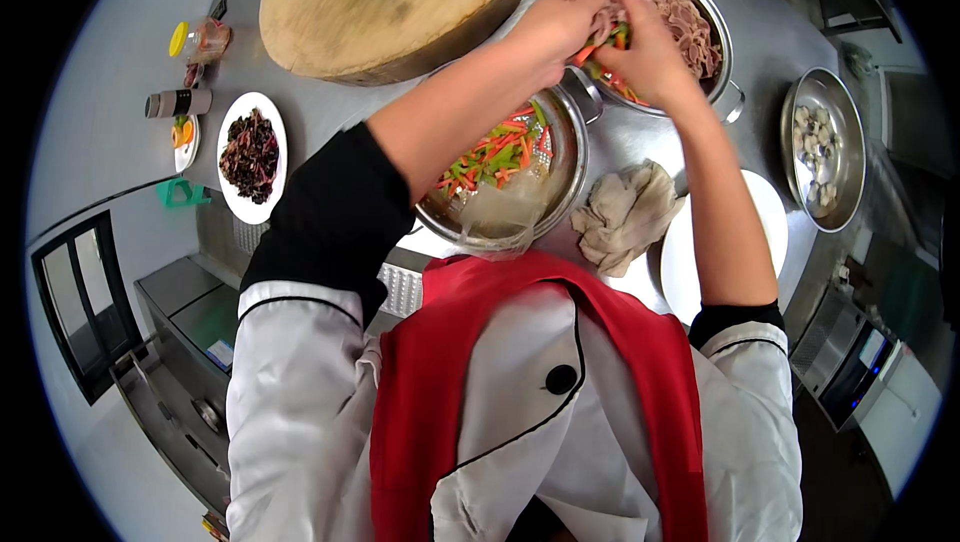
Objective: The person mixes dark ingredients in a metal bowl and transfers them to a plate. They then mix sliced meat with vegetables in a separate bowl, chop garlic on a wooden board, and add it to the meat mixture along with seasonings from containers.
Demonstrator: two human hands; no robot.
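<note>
Both my hands work over the left side of a two-handled steel pot [726, 32] that holds thin slices of meat [679, 13] and strips of red and green pepper [626, 90]. My left hand [559, 24] has its fingers closed on some meat slices and pepper. My right hand [649, 51] faces it, fingers curled around meat and pepper strips. Nearer my body, partly under my left forearm, is a steel colander [574, 197] with more pepper strips [499, 156] and a clear plastic bag [499, 216].
A round wooden chopping block [397, 2] stands at the back. A crumpled cloth [626, 216] and a white plate [761, 204] lie near my right forearm. Farther right is a steel bowl [851, 167] of pale pieces. On the left are an oval plate [274, 122] of dark food, a jar [206, 39] and a bottle [191, 103].
</note>
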